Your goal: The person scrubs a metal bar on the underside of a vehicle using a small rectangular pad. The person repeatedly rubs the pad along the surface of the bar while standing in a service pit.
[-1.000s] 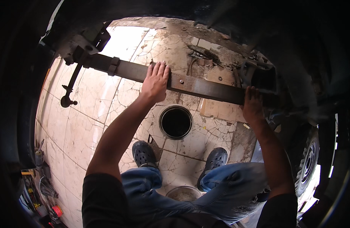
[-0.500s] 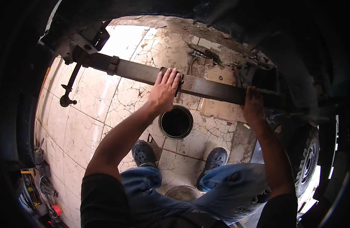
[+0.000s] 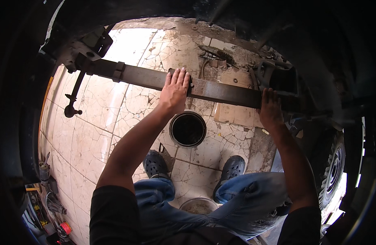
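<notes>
A long dark leaf spring [image 3: 226, 93] runs across the view under a vehicle, sloping slightly down to the right. My left hand [image 3: 174, 92] lies on its middle, beside a small bolt, with fingers stretched out flat across the metal; its thumb is hidden. Farther right, in shadow, my right hand [image 3: 271, 107] wraps over the spring, fingers reaching to the far edge. A metal clip [image 3: 118, 72] bands the spring on the left, near its mount.
Below the spring, an open round container [image 3: 187, 129] stands on cracked floor tiles. A rod with a ball joint [image 3: 72, 111] hangs at left. Tools [image 3: 49, 206] lie lower left; a wheel [image 3: 334, 169] is at right. Flattened cardboard [image 3: 233, 112] and loose parts lie beyond.
The whole view shifts slightly. Both hands keep their places on the leaf spring.
</notes>
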### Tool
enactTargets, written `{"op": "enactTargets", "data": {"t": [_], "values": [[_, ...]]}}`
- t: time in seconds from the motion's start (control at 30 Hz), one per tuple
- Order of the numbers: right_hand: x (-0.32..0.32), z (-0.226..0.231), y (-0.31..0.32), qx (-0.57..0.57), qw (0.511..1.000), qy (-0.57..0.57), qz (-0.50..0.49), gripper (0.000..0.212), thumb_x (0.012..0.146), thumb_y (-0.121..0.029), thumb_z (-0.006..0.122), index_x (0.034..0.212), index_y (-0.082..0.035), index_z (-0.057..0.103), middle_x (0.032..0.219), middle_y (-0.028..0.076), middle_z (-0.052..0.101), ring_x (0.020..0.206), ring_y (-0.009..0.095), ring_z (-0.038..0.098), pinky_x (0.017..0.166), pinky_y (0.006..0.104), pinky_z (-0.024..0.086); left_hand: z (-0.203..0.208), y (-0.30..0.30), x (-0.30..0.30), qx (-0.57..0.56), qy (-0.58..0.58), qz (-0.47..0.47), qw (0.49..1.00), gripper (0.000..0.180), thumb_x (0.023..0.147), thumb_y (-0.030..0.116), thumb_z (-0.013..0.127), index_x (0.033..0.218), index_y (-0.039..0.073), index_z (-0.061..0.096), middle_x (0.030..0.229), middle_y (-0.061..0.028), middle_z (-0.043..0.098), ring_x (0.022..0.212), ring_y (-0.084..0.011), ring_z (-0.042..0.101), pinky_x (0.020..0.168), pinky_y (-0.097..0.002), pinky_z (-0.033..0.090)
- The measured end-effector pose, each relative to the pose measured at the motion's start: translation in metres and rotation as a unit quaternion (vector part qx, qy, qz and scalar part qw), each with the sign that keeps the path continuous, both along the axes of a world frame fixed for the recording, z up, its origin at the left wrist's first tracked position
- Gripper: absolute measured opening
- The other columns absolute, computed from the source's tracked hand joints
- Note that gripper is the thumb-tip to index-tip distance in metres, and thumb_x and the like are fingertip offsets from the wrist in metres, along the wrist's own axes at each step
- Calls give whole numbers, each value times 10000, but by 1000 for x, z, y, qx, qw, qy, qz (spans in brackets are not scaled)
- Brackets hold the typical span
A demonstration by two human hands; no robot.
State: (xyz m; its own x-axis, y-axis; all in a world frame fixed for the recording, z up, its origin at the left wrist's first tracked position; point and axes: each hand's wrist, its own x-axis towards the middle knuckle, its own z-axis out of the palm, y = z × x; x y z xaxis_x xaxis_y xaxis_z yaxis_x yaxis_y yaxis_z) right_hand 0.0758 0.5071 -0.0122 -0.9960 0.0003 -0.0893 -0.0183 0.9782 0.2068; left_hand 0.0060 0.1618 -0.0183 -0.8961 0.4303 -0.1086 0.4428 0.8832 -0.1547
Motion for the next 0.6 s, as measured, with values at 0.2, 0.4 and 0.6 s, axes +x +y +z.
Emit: {"op": "enactTargets", "data": {"t": [0.2, 0.4, 0.6], "values": [[0, 0, 6, 14, 999, 26, 17, 861, 862, -301, 711, 1484, 49, 229, 1536, 280, 282, 1435, 432, 277, 1164, 525, 253, -7, -17, 15, 44, 3, -51, 998, 869, 767, 137, 580, 1542, 5, 210, 1628, -155, 184, 1514, -290, 161, 1234, -441, 123], [-2, -1, 5, 18, 999, 30, 25, 862, 855, -286, 719, 1488, 46, 238, 1512, 282, 315, 1423, 438, 295, 1157, 525, 265, -13, -5, -17, 40, 12, -28, 999, 944, 712, 151, 664, 1535, 8, 224, 1619, -165, 205, 1513, -293, 165, 1234, -433, 141], [-3, 4, 7, 9, 998, 49, 39, 852, 847, -305, 728, 1481, 46, 282, 1480, 279, 371, 1407, 432, 326, 1148, 503, 294, -11, -26, 36, 61, 14, -56, 996, 799, 820, 117, 503, 1547, -6, 196, 1631, -175, 165, 1521, -301, 135, 1233, -451, 86]]}}
